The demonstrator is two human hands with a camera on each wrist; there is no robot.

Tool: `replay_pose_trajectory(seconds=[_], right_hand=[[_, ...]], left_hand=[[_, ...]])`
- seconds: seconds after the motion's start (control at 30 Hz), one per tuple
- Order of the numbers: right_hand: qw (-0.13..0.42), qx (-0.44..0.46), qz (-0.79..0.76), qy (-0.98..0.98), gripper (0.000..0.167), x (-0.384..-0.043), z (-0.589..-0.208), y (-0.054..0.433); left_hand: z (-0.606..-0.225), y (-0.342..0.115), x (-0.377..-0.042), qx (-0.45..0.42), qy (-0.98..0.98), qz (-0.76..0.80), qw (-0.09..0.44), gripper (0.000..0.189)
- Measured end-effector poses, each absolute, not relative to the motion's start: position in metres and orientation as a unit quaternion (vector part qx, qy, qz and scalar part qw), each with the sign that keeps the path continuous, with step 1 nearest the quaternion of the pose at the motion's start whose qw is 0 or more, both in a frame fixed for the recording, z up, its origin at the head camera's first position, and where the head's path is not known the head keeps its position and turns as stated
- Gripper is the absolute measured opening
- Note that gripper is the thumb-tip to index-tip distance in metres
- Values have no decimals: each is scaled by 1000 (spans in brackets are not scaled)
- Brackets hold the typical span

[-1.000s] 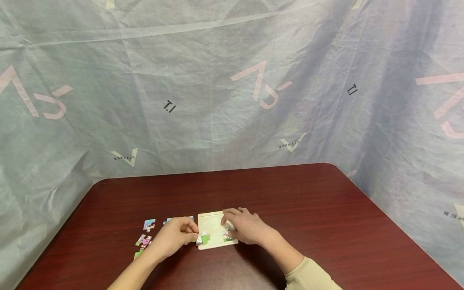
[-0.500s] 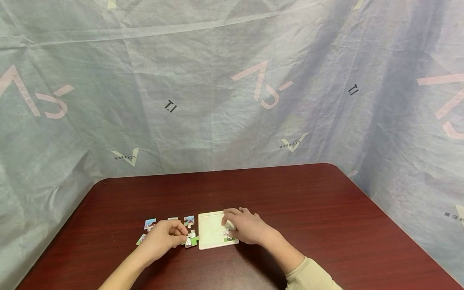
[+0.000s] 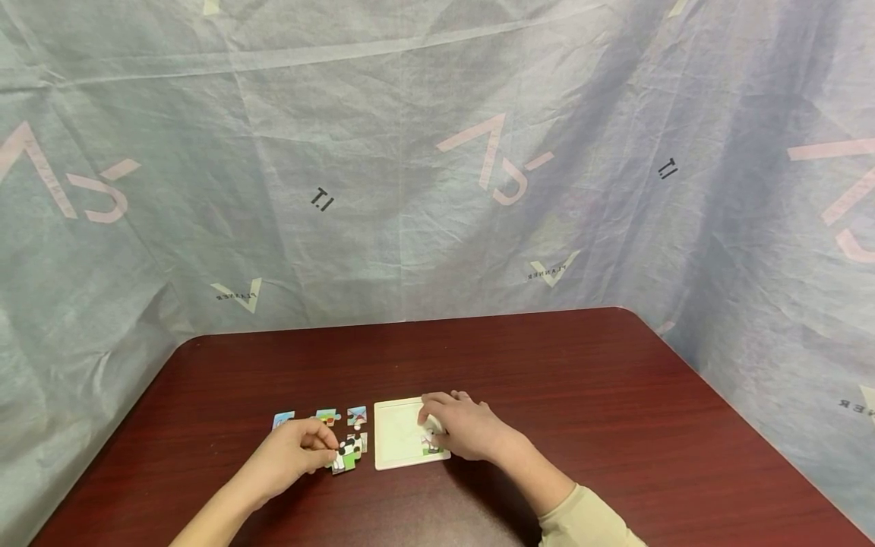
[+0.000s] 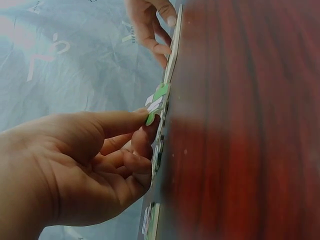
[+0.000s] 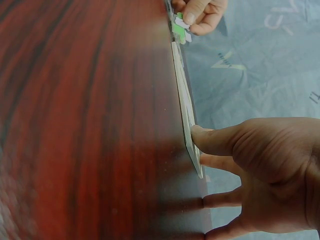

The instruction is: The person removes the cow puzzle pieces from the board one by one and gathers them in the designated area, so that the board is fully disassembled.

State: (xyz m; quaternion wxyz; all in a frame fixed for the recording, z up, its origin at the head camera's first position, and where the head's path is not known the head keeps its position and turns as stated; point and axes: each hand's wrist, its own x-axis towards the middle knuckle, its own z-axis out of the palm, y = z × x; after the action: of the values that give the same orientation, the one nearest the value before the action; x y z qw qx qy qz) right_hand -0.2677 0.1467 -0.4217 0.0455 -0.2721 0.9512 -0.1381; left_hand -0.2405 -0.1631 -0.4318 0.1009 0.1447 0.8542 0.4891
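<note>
Between thumb and fingers, my left hand [image 3: 283, 460] pinches a jigsaw piece [image 3: 349, 461] printed green, white and black. The same jigsaw piece [image 4: 159, 95] shows tilted at the fingertips in the left wrist view. To its right lies a pale wooden puzzle tray [image 3: 396, 434]. My right hand [image 3: 468, 429] rests over the tray's right side, fingers spread. In the right wrist view its thumb touches the tray [image 5: 186, 112] and the other fingers extend past the tray's side to the table. A pink and green piece [image 3: 434, 448] sits in the tray's lower right corner, partly covered by that hand.
Left of the tray lie loose pieces: a blue one [image 3: 357, 415], a yellow and green one [image 3: 326, 416], and another blue one [image 3: 282, 418] partly behind my left hand. One more piece [image 3: 363, 441] overlaps the held one. A grey sheet [image 3: 383, 152] hangs behind the dark red table [image 3: 547, 380].
My left hand has drawn the pinched jigsaw piece leftward, off the tray's lower left and over the loose pieces. The right hand has stayed on the tray.
</note>
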Motion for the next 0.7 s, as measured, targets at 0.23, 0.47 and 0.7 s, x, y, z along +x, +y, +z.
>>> replay_pose_trajectory(seconds=[0.23, 0.47, 0.7], right_hand=[[48, -272, -140, 951, 24, -267, -421, 146], [51, -274, -143, 950, 24, -267, -420, 146], [50, -275, -147, 949, 23, -267, -419, 147]], left_hand=[[-431, -175, -237, 151, 851, 489, 116, 12], [-430, -187, -234, 144, 852, 487, 130, 13], [-430, -194, -235, 154, 863, 466, 116, 11]])
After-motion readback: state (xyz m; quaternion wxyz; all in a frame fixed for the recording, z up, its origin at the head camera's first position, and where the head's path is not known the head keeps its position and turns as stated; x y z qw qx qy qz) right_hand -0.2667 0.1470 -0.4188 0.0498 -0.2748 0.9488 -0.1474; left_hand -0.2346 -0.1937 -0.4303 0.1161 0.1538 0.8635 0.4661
